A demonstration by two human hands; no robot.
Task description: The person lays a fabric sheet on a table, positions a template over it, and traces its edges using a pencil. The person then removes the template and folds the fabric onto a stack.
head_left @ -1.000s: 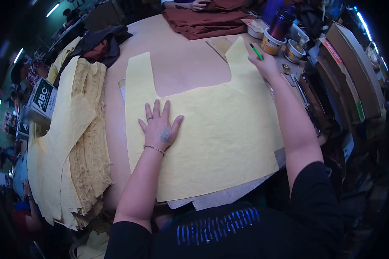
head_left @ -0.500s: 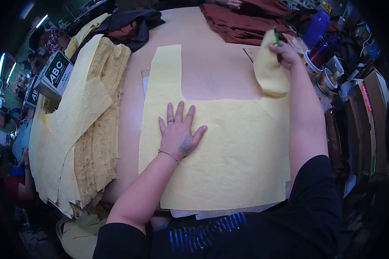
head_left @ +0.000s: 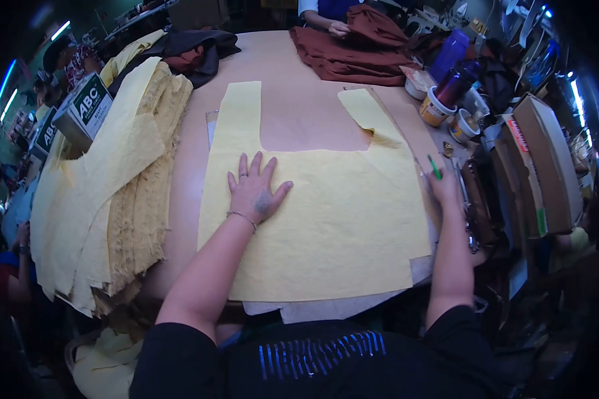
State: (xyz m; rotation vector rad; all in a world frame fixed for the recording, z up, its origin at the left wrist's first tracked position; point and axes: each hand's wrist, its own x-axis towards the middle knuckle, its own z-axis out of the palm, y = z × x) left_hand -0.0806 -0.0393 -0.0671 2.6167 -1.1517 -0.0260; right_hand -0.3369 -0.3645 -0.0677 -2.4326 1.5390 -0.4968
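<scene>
Sheet [head_left: 326, 219] lies right of the stack [head_left: 140, 199]; from afar I see the left hand [head_left: 254, 194] spread open on it, likely pinning it, while the right hand [head_left: 446, 187], farther right of the stack, has fingers curled round a green pen [head_left: 435, 167], probably for handiness

Far co-worker [head_left: 331, 13], head beyond frame

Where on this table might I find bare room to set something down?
Bare tabletop shows between the two upper strips of the yellow sheet, in a narrow lane between that sheet and the layered stack, and farther off between the dark cloth and brown cloth. The right side is crowded with tubs and cardboard.
</scene>
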